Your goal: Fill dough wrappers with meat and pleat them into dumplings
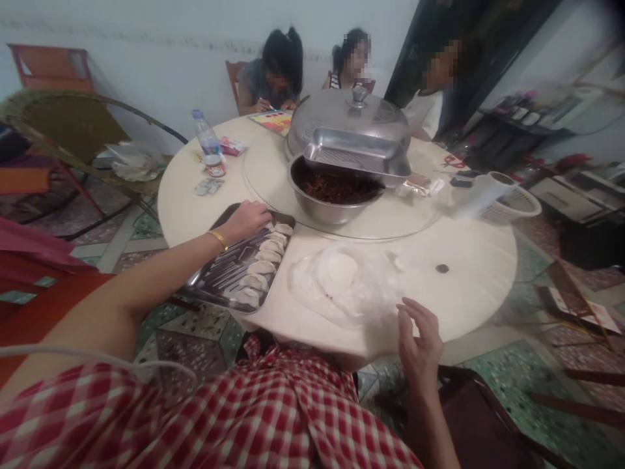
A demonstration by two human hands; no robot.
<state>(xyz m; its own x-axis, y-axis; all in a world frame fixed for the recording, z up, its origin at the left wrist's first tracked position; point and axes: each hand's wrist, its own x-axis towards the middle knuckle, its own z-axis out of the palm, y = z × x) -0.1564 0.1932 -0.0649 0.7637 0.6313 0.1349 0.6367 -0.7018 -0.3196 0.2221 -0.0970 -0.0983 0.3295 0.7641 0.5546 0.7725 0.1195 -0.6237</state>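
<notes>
My left hand (248, 219) reaches over the far end of a dark metal tray (222, 264). Its fingers are closed on a dumpling (269, 227) at the top of the row, though they partly hide it. Several pale folded dumplings (261, 267) line the tray's right side. My right hand (420, 335) hovers by the table's near edge, holding nothing, its fingers bent and apart. To its left a clear plastic bag (312, 286) lies flat with a stack of round dumpling wrappers (338, 268) on or in it. Beyond is a steel bowl (332, 212) of dark filling (332, 189).
A rectangular steel pan (359, 153) rests over the bowl's back edge, before a large domed lid (312, 120). A bottle (208, 137) and small jar (215, 166) stand left. A plastic roll (483, 195) and white basket (525, 205) sit right. Several people (280, 71) are across the table.
</notes>
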